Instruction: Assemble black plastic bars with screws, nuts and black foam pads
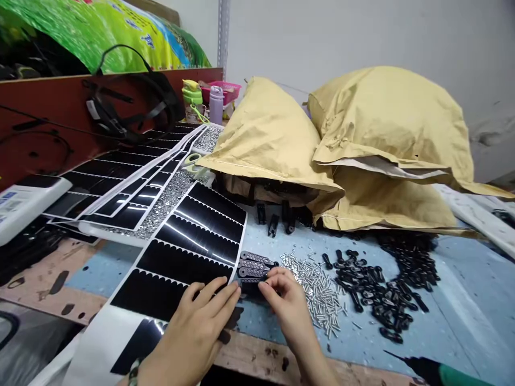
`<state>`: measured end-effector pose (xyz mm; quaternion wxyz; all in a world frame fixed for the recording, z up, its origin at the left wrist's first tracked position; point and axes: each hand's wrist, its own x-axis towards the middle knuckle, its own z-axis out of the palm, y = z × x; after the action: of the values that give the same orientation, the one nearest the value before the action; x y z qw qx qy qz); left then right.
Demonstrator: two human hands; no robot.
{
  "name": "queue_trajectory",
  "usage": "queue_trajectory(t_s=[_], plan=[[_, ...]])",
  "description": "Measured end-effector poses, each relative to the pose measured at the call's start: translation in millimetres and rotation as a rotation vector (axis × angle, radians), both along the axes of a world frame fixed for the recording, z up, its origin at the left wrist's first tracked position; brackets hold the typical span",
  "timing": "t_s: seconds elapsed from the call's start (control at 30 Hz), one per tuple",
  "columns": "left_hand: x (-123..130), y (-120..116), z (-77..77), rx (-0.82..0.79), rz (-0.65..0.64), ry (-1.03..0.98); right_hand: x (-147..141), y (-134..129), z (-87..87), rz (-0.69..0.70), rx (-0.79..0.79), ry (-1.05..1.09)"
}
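Right hand (284, 300) curled against slotted metal bars (253, 266) lying crosswise (hold unclear); left hand (197, 327) open, flat on black sticker sheet (177, 257).

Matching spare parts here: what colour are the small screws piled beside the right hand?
The small metal screws are silver; the head view shows them best.

Nothing legible. White device (28, 206) on the left has a blue-printed label, too small to read. Green-yellow printed banner (100, 37) has blue lettering, also unreadable at this angle.
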<state>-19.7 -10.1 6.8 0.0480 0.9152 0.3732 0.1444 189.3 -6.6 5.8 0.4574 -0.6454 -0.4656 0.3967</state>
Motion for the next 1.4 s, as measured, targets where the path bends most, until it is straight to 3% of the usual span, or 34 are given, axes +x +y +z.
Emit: queue_trajectory(t_s=[0.17,0.67,1.2,1.4], plan=[[1.5,3.9,-7.4,-0.028,0.012,0.030,-7.5,9.0,-6.7,-0.010,-0.008,-0.042],[-1.4,6.9,-9.5,-0.105,0.010,-0.075,-5.8,10.1,-7.8,-0.008,-0.036,0.059],[12.8,16.7,4.8,-0.176,0.020,-0.059,-5.8,13.4,-3.1,0.054,-0.045,-0.165],[16.9,17.2,0.6,-0.179,0.000,0.018,-3.5,16.2,-3.9,0.112,0.011,-0.514]])
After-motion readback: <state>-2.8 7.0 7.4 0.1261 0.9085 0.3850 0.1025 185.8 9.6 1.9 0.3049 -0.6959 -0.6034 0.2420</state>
